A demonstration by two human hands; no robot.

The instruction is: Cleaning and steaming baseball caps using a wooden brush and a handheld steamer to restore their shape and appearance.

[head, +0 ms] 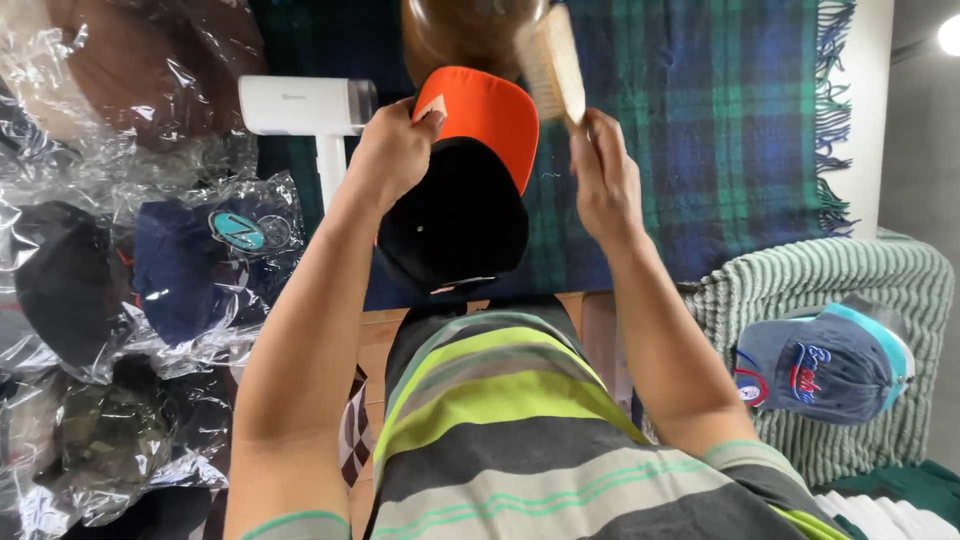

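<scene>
Left hand: fingers closed on the black cap, at its orange brim's 9 o'clock.
Right hand: fingers wrapped around a wooden brush, at the brim's 3 o'clock.

Clear plastic bags w/ caps, stacked left side.

We see an evenly bright indoor view. A round white lamp glows overexposed at the top right corner. Glare streaks the crinkled clear plastic bags on the left. The wide lens bends the edges; focus stays mostly sharp.
</scene>
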